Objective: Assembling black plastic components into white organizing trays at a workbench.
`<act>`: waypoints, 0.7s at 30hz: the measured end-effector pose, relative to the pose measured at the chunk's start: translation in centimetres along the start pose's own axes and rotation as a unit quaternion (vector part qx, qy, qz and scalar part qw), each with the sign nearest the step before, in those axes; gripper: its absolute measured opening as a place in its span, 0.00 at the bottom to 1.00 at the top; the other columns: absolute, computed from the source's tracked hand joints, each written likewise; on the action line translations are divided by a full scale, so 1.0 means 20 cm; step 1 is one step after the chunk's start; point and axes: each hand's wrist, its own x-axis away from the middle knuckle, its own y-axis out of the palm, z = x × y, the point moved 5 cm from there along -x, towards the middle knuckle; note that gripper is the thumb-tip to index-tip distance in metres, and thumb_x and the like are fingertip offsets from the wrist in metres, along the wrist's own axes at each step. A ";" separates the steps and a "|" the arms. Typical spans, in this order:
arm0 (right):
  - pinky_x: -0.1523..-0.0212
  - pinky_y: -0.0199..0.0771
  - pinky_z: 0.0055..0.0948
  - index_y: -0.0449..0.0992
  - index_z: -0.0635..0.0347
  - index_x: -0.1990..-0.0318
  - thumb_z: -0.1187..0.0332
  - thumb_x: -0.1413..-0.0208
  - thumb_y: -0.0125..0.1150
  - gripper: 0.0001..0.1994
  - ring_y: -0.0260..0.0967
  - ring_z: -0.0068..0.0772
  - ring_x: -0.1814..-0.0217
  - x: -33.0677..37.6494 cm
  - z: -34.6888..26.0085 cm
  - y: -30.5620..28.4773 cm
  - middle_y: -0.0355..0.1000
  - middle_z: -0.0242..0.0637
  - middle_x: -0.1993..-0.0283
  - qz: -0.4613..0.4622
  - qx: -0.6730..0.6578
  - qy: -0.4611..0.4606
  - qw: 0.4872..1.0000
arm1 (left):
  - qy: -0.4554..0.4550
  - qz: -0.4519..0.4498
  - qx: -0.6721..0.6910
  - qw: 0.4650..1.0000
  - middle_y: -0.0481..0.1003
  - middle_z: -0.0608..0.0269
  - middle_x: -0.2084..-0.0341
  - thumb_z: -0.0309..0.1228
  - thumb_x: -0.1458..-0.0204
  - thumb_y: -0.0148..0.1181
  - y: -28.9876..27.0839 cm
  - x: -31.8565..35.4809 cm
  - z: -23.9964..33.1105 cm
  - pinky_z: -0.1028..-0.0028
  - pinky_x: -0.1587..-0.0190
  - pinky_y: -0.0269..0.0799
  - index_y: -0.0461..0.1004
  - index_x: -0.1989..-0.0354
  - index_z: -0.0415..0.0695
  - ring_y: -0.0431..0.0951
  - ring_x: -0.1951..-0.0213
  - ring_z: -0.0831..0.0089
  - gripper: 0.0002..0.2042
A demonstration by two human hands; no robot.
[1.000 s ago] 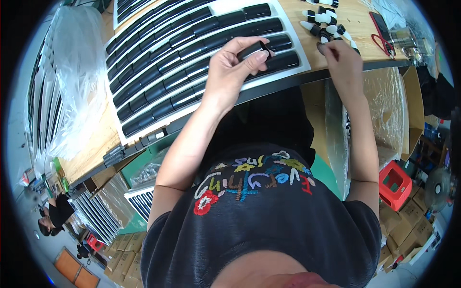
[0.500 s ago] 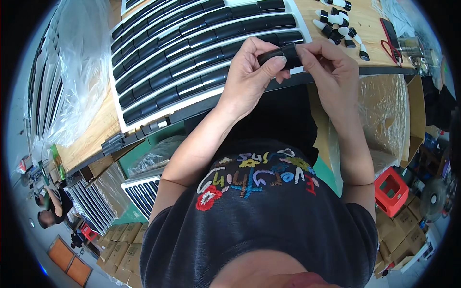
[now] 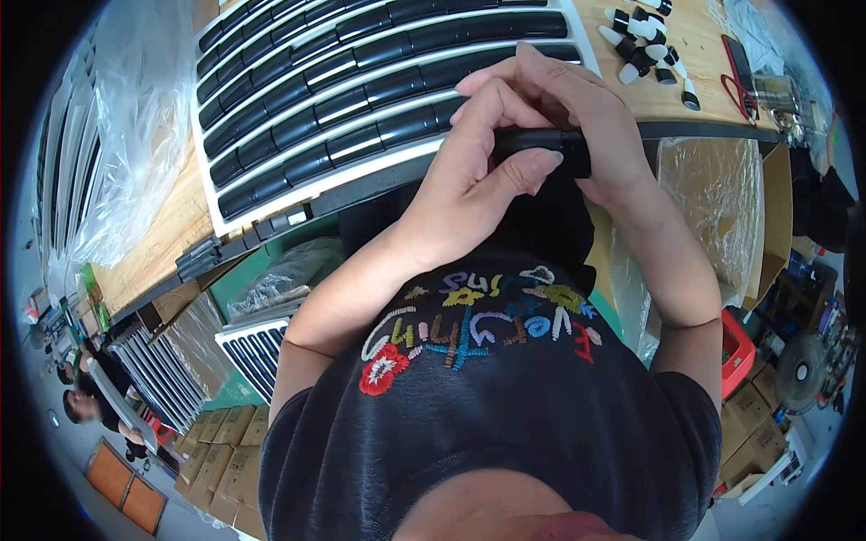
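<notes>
Between both hands, just off the table's near edge, is a dark black cylinder (image 3: 534,139). My left hand (image 3: 474,176) is closed round its left part, with the thumb along the near side. My right hand (image 3: 603,122) curls over its right end, palm against it, and its fingers reach across above the left hand's. That end is partly hidden by the palm. Beneath and to the left lies a white tray (image 3: 219,219) with rows of glossy black cylinders (image 3: 354,146). Past my right hand, several small pieces with black bases and white rounded tips (image 3: 656,52) lie loose in a pile.
Red-handled scissors (image 3: 741,95) lie at the wooden table's (image 3: 690,117) right end. Clear plastic film (image 3: 135,153) covers things at the left. Below stand plastic-lined cartons (image 3: 713,207), a red stool (image 3: 738,353) and stacked boxes (image 3: 221,451). Other people work at far left.
Both hands have come down toward my body with the black cylinder. My right hand has gone from fingertips at its end to cupping that end with the palm.
</notes>
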 end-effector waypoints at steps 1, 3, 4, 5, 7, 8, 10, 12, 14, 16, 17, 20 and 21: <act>0.58 0.71 0.23 0.82 0.63 0.59 0.52 0.34 0.52 0.21 0.73 0.23 0.63 0.01 0.02 0.01 0.77 0.34 0.66 0.018 -0.059 0.015 0.998 | 0.015 0.008 -0.023 1.000 0.64 0.58 0.49 0.22 0.39 0.55 0.01 0.01 0.02 0.80 0.65 0.68 0.64 0.54 0.40 0.70 0.66 0.79 0.08; 0.59 0.71 0.22 0.81 0.63 0.61 0.53 0.35 0.53 0.20 0.73 0.22 0.64 0.03 0.03 0.03 0.76 0.33 0.67 0.044 -0.069 0.026 0.996 | 0.009 0.022 -0.025 0.999 0.62 0.56 0.45 0.21 0.40 0.55 0.02 0.05 0.05 0.80 0.64 0.68 0.64 0.54 0.39 0.69 0.66 0.79 0.09; 0.55 0.71 0.22 0.81 0.63 0.59 0.53 0.32 0.46 0.22 0.74 0.23 0.61 0.03 0.02 0.04 0.77 0.35 0.63 0.055 -0.059 0.039 0.996 | 0.052 0.039 -0.100 0.993 0.66 0.56 0.55 0.19 0.42 0.57 0.03 0.05 0.09 0.77 0.62 0.69 0.63 0.55 0.39 0.71 0.65 0.73 0.11; 0.51 0.71 0.23 0.80 0.63 0.57 0.52 0.30 0.40 0.25 0.75 0.23 0.58 0.04 0.01 0.05 0.78 0.37 0.59 0.065 -0.048 0.053 0.995 | 0.095 0.054 -0.175 0.979 0.69 0.57 0.64 0.17 0.45 0.58 0.03 0.05 0.12 0.74 0.59 0.70 0.63 0.56 0.39 0.74 0.65 0.67 0.13; 0.52 0.71 0.22 0.80 0.63 0.58 0.53 0.30 0.40 0.24 0.74 0.22 0.59 0.06 -0.02 0.08 0.78 0.36 0.61 0.058 -0.048 0.041 0.996 | 0.157 0.059 -0.208 0.964 0.69 0.53 0.64 0.16 0.48 0.59 0.05 0.06 0.13 0.71 0.57 0.70 0.63 0.56 0.38 0.74 0.64 0.59 0.14; 0.52 0.71 0.22 0.80 0.63 0.59 0.53 0.30 0.41 0.24 0.73 0.21 0.60 0.06 -0.04 0.09 0.77 0.36 0.62 0.052 -0.047 0.029 0.997 | 0.157 0.069 -0.230 0.958 0.69 0.53 0.64 0.16 0.47 0.59 0.05 0.07 0.14 0.71 0.57 0.70 0.63 0.56 0.39 0.74 0.64 0.58 0.14; 0.53 0.71 0.22 0.80 0.63 0.60 0.53 0.30 0.41 0.24 0.73 0.20 0.61 0.07 -0.06 0.11 0.77 0.35 0.63 0.053 -0.036 0.019 0.998 | 0.157 0.078 -0.252 0.952 0.69 0.52 0.63 0.16 0.47 0.59 0.06 0.08 0.15 0.72 0.57 0.70 0.63 0.56 0.39 0.73 0.64 0.58 0.14; 0.54 0.71 0.21 0.80 0.62 0.61 0.53 0.30 0.41 0.24 0.73 0.20 0.62 0.07 -0.07 0.11 0.77 0.34 0.64 0.054 -0.023 0.008 0.998 | 0.173 0.081 -0.244 0.951 0.69 0.53 0.63 0.15 0.47 0.58 0.06 0.10 0.15 0.72 0.56 0.70 0.63 0.56 0.39 0.74 0.62 0.61 0.14; 0.55 0.70 0.22 0.80 0.62 0.60 0.52 0.30 0.40 0.25 0.72 0.20 0.62 0.06 -0.08 0.13 0.76 0.33 0.64 0.022 -0.031 0.011 0.999 | 0.142 0.088 -0.197 0.966 0.69 0.54 0.63 0.15 0.47 0.58 0.06 0.09 0.16 0.73 0.56 0.70 0.63 0.56 0.39 0.74 0.62 0.64 0.13; 0.55 0.70 0.22 0.80 0.62 0.59 0.52 0.29 0.40 0.25 0.72 0.21 0.62 -0.01 -0.03 0.08 0.76 0.33 0.64 0.031 -0.042 0.001 0.999 | 0.063 0.074 -0.101 0.990 0.70 0.59 0.63 0.14 0.46 0.56 0.03 0.03 0.12 0.75 0.58 0.70 0.63 0.57 0.39 0.73 0.62 0.74 0.12; 0.56 0.70 0.22 0.80 0.62 0.58 0.51 0.29 0.39 0.25 0.72 0.21 0.62 -0.05 -0.01 0.06 0.76 0.34 0.64 0.041 -0.058 -0.001 0.997 | -0.016 0.082 -0.046 0.995 0.69 0.63 0.63 0.16 0.43 0.56 0.00 0.01 0.07 0.79 0.61 0.69 0.64 0.57 0.39 0.71 0.64 0.79 0.10; 0.56 0.69 0.21 0.80 0.61 0.53 0.52 0.31 0.45 0.22 0.73 0.21 0.59 -0.08 -0.12 -0.04 0.76 0.33 0.62 0.132 0.122 -0.150 0.972 | 0.056 0.122 -0.126 0.983 0.69 0.63 0.66 0.22 0.39 0.55 -0.13 -0.12 0.07 0.81 0.65 0.68 0.63 0.55 0.40 0.70 0.69 0.82 0.08; 0.56 0.68 0.20 0.80 0.60 0.53 0.55 0.32 0.49 0.19 0.72 0.20 0.59 -0.07 -0.16 -0.04 0.76 0.32 0.62 0.142 0.188 -0.199 0.951 | 0.014 0.125 -0.095 0.988 0.70 0.61 0.65 0.25 0.37 0.52 -0.20 -0.14 0.06 0.80 0.64 0.69 0.63 0.54 0.40 0.71 0.68 0.83 0.07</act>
